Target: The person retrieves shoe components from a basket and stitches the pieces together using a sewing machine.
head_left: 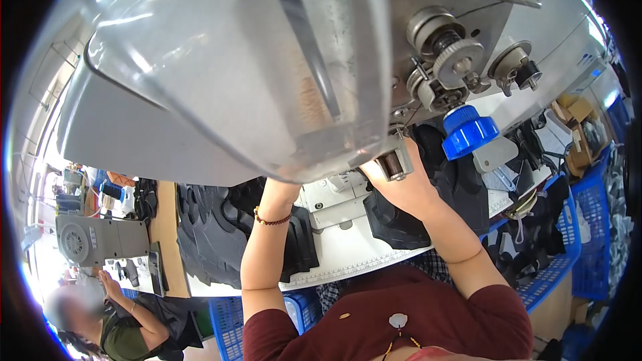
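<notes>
1. The sewing machine (124, 134) is pale grey, with silver discs (426, 25) on its face.
2. A knob (469, 132) on the sewing machine is vivid blue.
3. The flat pieces (210, 237) beside the sewing machine are charcoal to black.
4. Beneath the sewing machine, the bench (341, 244) is white, its ruler strip (361, 268) finely marked.
5. In front of the sewing machine, a top (441, 314) is maroon, a pendant (398, 321) whitish, a bracelet (273, 221) brown-beaded.
6. A cloth (438, 269) just below the sewing machine is dark-and-white checked.
7. Right of the sewing machine, a basket (592, 254) is blue lattice.
8. Left of the sewing machine, a board (175, 247) is tan, a co-worker's top (124, 339) olive green.
</notes>
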`<state>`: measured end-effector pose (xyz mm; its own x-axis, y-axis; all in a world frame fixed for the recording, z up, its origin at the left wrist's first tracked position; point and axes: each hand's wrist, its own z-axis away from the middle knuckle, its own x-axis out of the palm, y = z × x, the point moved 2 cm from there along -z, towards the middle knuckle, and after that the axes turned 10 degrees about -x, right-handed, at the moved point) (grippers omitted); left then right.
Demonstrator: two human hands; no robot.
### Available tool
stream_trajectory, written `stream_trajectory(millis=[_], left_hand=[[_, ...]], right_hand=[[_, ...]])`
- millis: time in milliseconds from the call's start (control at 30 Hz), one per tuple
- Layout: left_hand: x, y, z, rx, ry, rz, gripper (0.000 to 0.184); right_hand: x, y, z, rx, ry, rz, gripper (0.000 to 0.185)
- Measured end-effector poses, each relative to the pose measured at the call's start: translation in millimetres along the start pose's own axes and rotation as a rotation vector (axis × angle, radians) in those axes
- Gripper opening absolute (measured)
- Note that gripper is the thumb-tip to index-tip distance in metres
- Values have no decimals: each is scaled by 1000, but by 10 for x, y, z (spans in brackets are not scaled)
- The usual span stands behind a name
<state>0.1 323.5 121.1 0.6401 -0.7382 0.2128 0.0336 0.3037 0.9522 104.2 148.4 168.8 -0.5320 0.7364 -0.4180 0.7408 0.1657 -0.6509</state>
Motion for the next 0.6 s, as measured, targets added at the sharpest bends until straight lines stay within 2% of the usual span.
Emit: stream_trajectory(millis=[100, 167, 267, 333, 400, 467, 500, 600], left_hand=[[171, 156, 131, 2, 20, -118, 11], [317, 322, 267, 55, -97, -307, 16], [298, 278, 390, -101, -189, -410, 20], [336, 33, 525, -166, -412, -473, 20], [627, -232, 676, 223, -526, -551, 21], [759, -576, 713, -13, -688, -321, 21], [766, -602, 722, -140, -674, -280, 21], [658, -426, 713, -177, -488, -115, 19]], right_hand=[[-26, 2, -1, -7, -79, 70, 6], [-55, -7, 4, 11, -133, 106, 8], [-86, -2, -13, 2, -143, 83, 11], [-87, 20, -56, -66, -101, 13, 7], [-111, 43, -159, -233, 60, 68, 8], [-47, 319, -196, -153, 24, -93, 11], [-53, 356, -243, -120, -6, -160, 13], [-267, 296, -264, -179, -106, -171, 14]])
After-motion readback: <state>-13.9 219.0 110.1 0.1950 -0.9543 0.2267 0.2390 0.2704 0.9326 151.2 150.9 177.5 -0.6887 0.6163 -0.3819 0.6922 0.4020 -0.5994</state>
